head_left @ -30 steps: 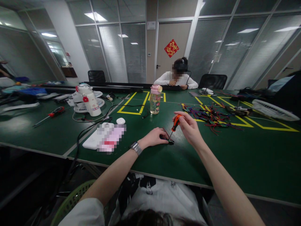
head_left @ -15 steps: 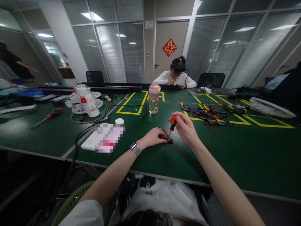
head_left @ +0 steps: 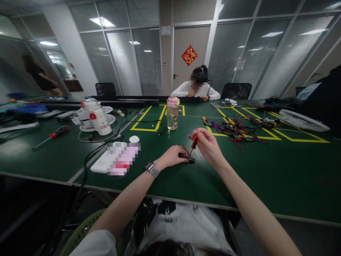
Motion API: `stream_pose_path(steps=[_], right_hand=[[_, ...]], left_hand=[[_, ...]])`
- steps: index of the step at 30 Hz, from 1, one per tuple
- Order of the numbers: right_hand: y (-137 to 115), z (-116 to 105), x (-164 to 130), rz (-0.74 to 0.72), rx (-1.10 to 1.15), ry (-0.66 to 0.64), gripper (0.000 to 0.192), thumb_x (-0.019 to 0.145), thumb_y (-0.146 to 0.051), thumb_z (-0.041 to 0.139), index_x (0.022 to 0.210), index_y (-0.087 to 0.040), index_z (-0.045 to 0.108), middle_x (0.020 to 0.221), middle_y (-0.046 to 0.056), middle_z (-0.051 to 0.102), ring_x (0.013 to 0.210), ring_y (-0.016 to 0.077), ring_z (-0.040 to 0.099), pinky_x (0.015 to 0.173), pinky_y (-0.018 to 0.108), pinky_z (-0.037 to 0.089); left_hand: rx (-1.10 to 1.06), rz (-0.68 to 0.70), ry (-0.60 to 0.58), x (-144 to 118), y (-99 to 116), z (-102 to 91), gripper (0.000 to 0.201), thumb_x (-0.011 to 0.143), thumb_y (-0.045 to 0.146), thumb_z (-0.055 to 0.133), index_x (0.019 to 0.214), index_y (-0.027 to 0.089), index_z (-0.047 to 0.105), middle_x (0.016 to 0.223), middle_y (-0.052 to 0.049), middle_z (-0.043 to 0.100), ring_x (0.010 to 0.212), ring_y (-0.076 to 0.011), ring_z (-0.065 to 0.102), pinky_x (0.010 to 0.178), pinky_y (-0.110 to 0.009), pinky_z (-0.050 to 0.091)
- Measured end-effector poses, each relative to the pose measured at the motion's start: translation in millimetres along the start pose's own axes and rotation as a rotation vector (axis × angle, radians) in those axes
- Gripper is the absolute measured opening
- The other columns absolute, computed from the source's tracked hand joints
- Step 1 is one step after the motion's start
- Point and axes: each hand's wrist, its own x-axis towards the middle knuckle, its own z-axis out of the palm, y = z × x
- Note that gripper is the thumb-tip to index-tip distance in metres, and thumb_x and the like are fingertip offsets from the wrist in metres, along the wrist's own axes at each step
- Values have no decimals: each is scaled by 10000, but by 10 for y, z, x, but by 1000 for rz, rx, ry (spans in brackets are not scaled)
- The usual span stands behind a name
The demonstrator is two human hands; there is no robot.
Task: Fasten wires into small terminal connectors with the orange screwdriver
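Head view, just below the middle of the frame: the left hand [head_left: 173,157] lies flat on the green table [head_left: 266,177], its fingers [head_left: 182,156] closed down on a small black part [head_left: 191,160] so that it cannot slide or turn. The right hand [head_left: 209,145] sits a little higher and to the right, fingers wrapped around the orange handle of a small screwdriver [head_left: 195,142], held nearly upright and leaning slightly so the thin shaft comes down onto the part from above. The part itself is tiny and dark; it rests on the table touching the left fingertips, with the screwdriver tip meeting it on its right side. Whether the tip is seated in a screw is too small to tell. Further up, centre of the frame, stands a water bottle [head_left: 172,113] with a pink cap, and to its right lies a tangle of coloured wires [head_left: 234,129], both well apart from the hands. A white slab [head_left: 102,161] lies to the left of the wrist
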Motion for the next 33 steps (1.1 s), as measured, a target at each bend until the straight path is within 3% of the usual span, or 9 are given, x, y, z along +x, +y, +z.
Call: stream_pose_path(steps=[4, 8, 17, 24, 29, 33], right_hand=[[-15, 9, -2, 33, -2, -56, 270, 878, -518, 681, 1016, -286, 697, 874, 18, 686, 819, 177, 652, 830, 349, 561], [-26, 38, -1, 25, 47, -38, 241, 894, -506, 674, 980, -282, 697, 871, 10, 700, 801, 159, 652, 775, 301, 549], [25, -60, 34, -48, -37, 39, 216, 843, -487, 745, 888, -278, 715, 808, -16, 629, 790, 152, 585, 830, 299, 520], [-15, -42, 52, 15, 60, -9, 287, 860, -525, 711, 1025, -292, 735, 855, 2, 684, 802, 153, 631, 777, 287, 526], [-36, -45, 61, 32, 135, 6, 244, 836, -514, 743, 906, -280, 727, 833, -9, 694, 780, 141, 642, 755, 270, 527], [-37, -145, 105, 13, 52, 21, 250, 774, -499, 806, 837, -267, 736, 843, -11, 680, 814, 152, 631, 822, 296, 531]], left_hand=[[-3, 5, 0, 4, -26, 12, 143, 852, 316, 781, 916, 189, 789, 989, -43, 743, 936, -196, 657, 878, -293, 464], [-13, 26, 9, -1, -30, 22, 139, 856, 309, 775, 916, 185, 789, 972, -44, 741, 926, -189, 655, 868, -282, 468], [-8, 88, 60, -17, -24, 52, 77, 822, 204, 764, 888, 167, 768, 971, -42, 723, 876, -164, 660, 816, -249, 489], [-71, 65, 43, -13, -56, 69, 75, 836, 210, 757, 893, 163, 765, 972, -42, 710, 861, -153, 665, 797, -233, 495], [-86, 63, 41, -14, -48, 61, 68, 832, 200, 762, 887, 160, 764, 963, -40, 713, 857, -151, 666, 794, -232, 492], [-82, 59, 45, -17, -41, 50, 72, 828, 204, 776, 884, 160, 763, 948, -38, 714, 836, -145, 663, 776, -229, 487]])
